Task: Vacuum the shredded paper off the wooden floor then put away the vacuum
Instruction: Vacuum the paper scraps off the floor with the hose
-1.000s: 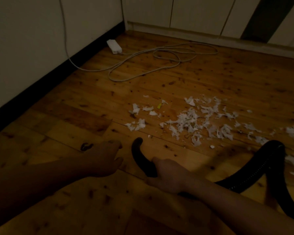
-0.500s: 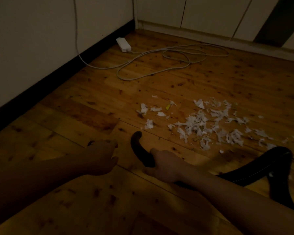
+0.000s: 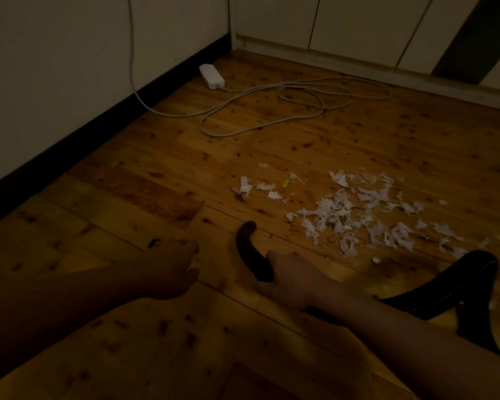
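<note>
Holding the hard black pipe (image 3: 250,249) in the right hand (image 3: 292,281), fingers curled round its near end, far tip low over the wooden floor (image 3: 127,203). Nothing in the left hand (image 3: 171,269), loose and just beside the pipe. Off to the right, behind the arm: the bendy black hose (image 3: 451,287).

Probably light and stiff, that pipe, so easy to steer with one hand. Best to grab it on the bend, close to the hose. Likely to tug back a little, with such a floppy hose behind it.

On the boards near the tip, a bit to the right: the torn paper (image 3: 347,215), white and very light, sure to scatter if bumped. Better to go slow. Far off by the wall: a white cord (image 3: 272,111).
</note>
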{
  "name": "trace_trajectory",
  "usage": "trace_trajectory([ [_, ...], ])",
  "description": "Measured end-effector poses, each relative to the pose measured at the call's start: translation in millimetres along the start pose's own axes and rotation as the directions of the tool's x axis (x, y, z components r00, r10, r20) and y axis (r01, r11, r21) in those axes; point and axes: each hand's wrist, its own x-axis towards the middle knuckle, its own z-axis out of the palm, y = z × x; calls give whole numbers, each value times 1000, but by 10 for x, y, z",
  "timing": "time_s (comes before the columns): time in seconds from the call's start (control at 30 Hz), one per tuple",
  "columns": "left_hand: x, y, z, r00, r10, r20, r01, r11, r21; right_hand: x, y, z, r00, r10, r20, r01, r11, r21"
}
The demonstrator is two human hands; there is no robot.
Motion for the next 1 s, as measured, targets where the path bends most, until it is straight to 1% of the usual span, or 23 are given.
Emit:
trace_trajectory([
  [0.27, -14, 61, -6, 1000, 14, 3, -14, 1000, 15, 62, 0, -23, 1000, -23, 14, 23, 1000, 16],
  [0.43, -8, 79, -23, 1000, 18, 3, -18, 1000, -16, 262, -72, -108, 1000, -26, -2, 26, 999, 43],
  [0.57, 77, 105, -53, 999, 33, 4, -33, 999, -35, 405, -145, -184, 998, -56, 0, 56, 997, 50],
  [0.77, 191, 124, -72, 999, 45, -12, -46, 997, -55, 526, -226, -255, 997, -66, -30, 68, 994, 90],
  [0.9, 241, 60, -62, 999, 28, -26, -30, 998, -48, 521, -188, -323, 994, -40, -101, 50, 994, 99],
  [1.0, 264, 13, -34, 1000, 10, -23, -11, 999, -49, 554, -134, -377, 996, -23, -91, 31, 995, 97],
])
